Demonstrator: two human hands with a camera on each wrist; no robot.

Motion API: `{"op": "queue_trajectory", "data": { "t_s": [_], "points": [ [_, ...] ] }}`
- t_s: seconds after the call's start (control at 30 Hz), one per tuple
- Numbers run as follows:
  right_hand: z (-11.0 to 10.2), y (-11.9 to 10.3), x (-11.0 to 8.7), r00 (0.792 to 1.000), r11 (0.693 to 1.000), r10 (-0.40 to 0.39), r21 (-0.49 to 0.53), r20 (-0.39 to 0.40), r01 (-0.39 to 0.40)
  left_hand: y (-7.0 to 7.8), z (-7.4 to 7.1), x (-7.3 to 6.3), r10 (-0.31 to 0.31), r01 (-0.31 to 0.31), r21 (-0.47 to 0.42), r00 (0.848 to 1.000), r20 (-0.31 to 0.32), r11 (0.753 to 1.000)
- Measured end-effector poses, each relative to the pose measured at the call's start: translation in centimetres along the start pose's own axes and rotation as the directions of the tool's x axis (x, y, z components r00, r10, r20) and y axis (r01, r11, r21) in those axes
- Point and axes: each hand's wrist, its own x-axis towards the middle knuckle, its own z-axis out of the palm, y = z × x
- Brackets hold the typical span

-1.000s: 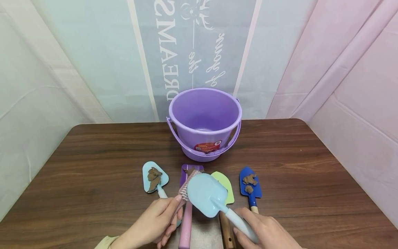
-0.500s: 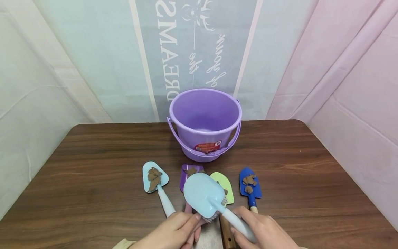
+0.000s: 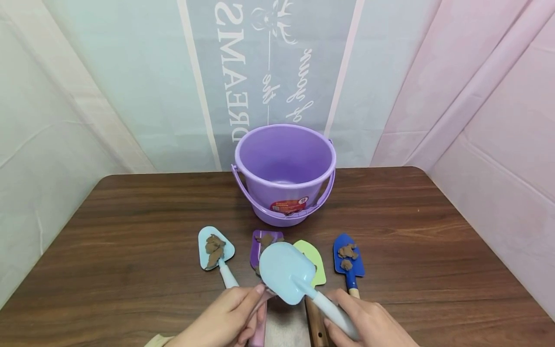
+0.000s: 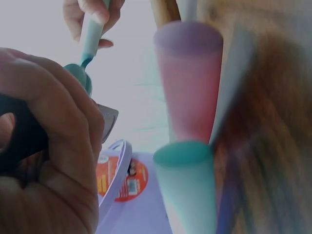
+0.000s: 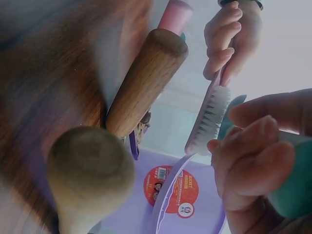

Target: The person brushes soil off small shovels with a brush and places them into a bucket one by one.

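Observation:
In the head view my right hand (image 3: 368, 320) grips the pale handle of a light blue toy shovel (image 3: 284, 270), its blade raised above the table and tilted left. My left hand (image 3: 225, 315) pinches the handle of a pink scrub brush (image 5: 201, 122). White bristles face the shovel in the right wrist view. From the head, the blade hides most of the brush, which lies behind it. Whether the bristles touch the blade cannot be told. Brown clay-like lumps (image 3: 214, 248) sit on another light blue shovel (image 3: 204, 241) beyond my left hand.
A purple bucket (image 3: 257, 190) stands behind the tools, its handle lowered in front. A purple shovel (image 3: 256, 253), a green shovel (image 3: 320, 265) and a blue shovel (image 3: 356, 265) lie on the wooden table (image 3: 416, 250). Brown lumps are on the purple and blue blades.
My left hand and the brush have swept right behind the shovel, then back left, so the brush head is now mostly hidden. The right hand and its shovel have barely shifted.

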Motion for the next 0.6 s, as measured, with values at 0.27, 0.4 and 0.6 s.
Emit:
{"op": "queue_trajectory", "data": {
  "t_s": [0.27,0.4,0.6],
  "points": [
    [0.0,0.1,-0.1,1.0,1.0,-0.009,-0.006,-0.015,0.009,0.4,-1.4,-0.7,-0.066,0.064,-0.038,0.996,-0.059,0.997],
    [-0.1,0.1,-0.2,0.999,1.0,-0.015,-0.009,-0.03,0.014,0.6,-2.0,-1.0,-0.07,0.065,-0.067,0.994,-0.08,0.996],
    [-0.3,0.1,-0.2,1.0,1.0,-0.012,0.002,-0.023,0.012,0.7,-2.4,-1.1,-0.067,0.06,-0.075,0.994,-0.083,0.995]
  ]
}}
